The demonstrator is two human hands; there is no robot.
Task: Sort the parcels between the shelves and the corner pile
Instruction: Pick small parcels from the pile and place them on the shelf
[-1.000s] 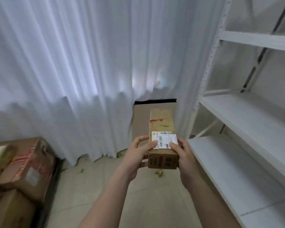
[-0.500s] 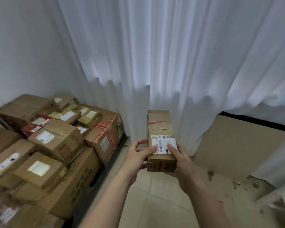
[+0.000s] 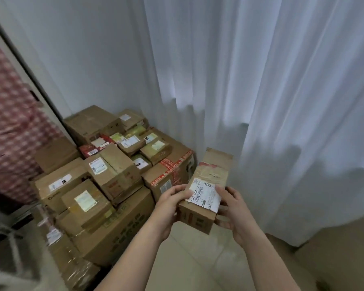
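A long narrow brown cardboard parcel [image 3: 212,175] with a white shipping label is held in front of me at chest height. My left hand [image 3: 169,206] grips its near left end and my right hand [image 3: 232,213] grips its near right end, thumb on the label. The corner pile [image 3: 114,177] of several brown labelled boxes fills the room corner to the left of the parcel, stacked on the floor against the wall. The shelves are out of view.
White curtains [image 3: 271,101] hang behind and to the right. A red checked cloth [image 3: 11,122] hangs at the far left beside a dark frame. A flat cardboard sheet [image 3: 334,259] leans at lower right. Pale floor tiles [image 3: 198,259] lie below my arms.
My view has swung left from the white shelves to the corner pile, which now sits closer and more central. Both hands keep the same hold on the parcel, now tilted slightly.
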